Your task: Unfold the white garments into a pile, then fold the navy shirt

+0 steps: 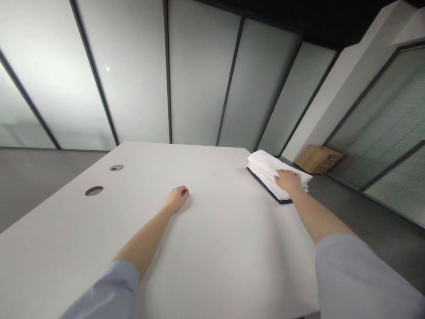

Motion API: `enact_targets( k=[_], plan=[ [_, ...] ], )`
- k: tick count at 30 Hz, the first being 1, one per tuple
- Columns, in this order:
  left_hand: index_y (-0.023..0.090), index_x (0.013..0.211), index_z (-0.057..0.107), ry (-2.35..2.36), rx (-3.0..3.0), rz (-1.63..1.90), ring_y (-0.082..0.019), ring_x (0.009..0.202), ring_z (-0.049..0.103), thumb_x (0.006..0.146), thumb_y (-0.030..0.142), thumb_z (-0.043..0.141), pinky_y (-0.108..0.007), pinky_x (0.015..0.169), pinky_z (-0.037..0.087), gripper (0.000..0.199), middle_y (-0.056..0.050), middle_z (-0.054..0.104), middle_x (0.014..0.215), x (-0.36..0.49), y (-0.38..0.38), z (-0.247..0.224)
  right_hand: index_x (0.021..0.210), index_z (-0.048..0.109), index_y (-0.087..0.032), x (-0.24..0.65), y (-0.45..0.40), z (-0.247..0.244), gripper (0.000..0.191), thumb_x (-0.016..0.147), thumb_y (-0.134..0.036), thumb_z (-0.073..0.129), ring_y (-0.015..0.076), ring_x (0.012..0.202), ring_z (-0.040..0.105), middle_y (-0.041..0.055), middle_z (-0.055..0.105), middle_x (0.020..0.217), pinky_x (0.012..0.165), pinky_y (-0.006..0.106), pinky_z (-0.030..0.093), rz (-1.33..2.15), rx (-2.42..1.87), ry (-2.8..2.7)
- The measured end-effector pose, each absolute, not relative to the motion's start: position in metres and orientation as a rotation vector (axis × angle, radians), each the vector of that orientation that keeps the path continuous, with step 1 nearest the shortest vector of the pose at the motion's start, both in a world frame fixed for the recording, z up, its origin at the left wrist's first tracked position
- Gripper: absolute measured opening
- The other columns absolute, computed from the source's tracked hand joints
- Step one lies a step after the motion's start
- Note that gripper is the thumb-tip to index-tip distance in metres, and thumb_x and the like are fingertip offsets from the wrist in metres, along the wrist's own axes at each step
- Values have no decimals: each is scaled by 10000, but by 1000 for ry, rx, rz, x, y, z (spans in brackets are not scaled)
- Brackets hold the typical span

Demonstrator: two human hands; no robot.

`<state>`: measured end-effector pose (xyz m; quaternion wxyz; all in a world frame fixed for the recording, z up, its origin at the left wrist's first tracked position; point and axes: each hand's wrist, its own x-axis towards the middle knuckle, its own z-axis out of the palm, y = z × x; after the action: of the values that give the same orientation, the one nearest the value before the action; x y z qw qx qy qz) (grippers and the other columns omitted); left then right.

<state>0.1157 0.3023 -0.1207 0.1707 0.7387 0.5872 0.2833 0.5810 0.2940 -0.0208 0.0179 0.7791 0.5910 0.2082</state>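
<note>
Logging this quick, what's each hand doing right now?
Left hand: curled closed, nothing visibly held.
Right hand: open, resting on the folded white cloth.

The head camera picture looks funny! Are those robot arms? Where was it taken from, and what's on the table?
No robot here! Those are a person's own two bare arms, with pale blue-grey sleeves. The camera sits on that person's head, so you see forward and down, almost as they do.

The big, flat white table has two round openings on its left side. At its right edge lies a white, folded, cloth-like stack with a dark flat layer underneath.

The right hand rests on top of the stack, fingers spread. The left hand is loosely curled over the table, and I can't see anything held in it.
</note>
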Motion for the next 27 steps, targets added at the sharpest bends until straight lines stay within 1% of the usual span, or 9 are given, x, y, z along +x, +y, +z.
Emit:
enact_targets(
  k=[4,6,9,13,18,20,22,25,27],
  plan=[
    [195,827,678,1681,2097,778,-187,737,622,823,258,457,-269,683,439,230,-50,693,770,116,301,-118,1119,652,-90,566,303,5,373,949,-227,350,283,935,641,226,685,983,785,386,406,687,2573,1710],
    [193,832,679,1685,2090,770,-188,741,623,825,259,458,-271,690,443,230,-53,697,776,117,300,-118,1101,662,-85,546,308,18,368,944,-223,359,295,937,646,230,685,996,781,389,418,713,2599,1714],
    [191,842,678,1685,2087,759,-188,750,623,832,266,458,-272,696,444,233,-56,699,786,117,300,-118,1061,687,-108,504,309,22,347,928,-237,393,293,977,638,202,688,1047,798,371,436,515,2501,1911],
    [184,851,673,1675,2106,766,-184,744,618,835,257,459,-271,689,440,226,-57,693,794,117,301,-120,1151,654,-231,448,301,-8,363,950,-337,371,210,1030,622,57,681,1155,854,283,443,64,2126,2609],
    [177,952,665,1632,2153,795,-185,806,627,852,289,483,-281,760,463,235,-72,691,914,117,300,-120,1352,497,-196,404,296,-75,525,919,-485,431,268,1239,495,109,499,1403,1001,359,372,-188,2208,2499],
    [164,1072,637,1545,2228,824,-198,877,629,853,371,517,-303,823,472,325,-94,670,1044,120,296,-119,1425,392,-167,389,297,-99,619,925,-532,395,291,1283,448,141,472,1419,1024,399,347,-296,2283,2372],
    [151,1209,574,1382,2375,827,-235,1033,599,815,482,579,-344,933,447,514,-128,612,1199,126,289,-117,1449,336,-132,376,298,-115,654,931,-528,377,309,1305,416,166,470,1413,1045,432,318,-291,2343,2372],
    [174,1328,493,1189,2602,708,-307,1276,436,676,609,693,-421,1077,336,809,-156,478,1389,137,277,-113,1430,358,-127,364,297,-128,617,934,-493,388,279,1287,442,159,510,1376,1052,397,317,-317,2283,2606],
    [202,1347,487,1203,2671,593,-329,1331,369,648,648,697,-457,1098,303,855,-147,428,1442,143,272,-112,1407,394,-158,363,297,-133,567,933,-468,404,254,1242,491,133,555,1331,1034,368,342,-378,2215,2791]
  ],
)
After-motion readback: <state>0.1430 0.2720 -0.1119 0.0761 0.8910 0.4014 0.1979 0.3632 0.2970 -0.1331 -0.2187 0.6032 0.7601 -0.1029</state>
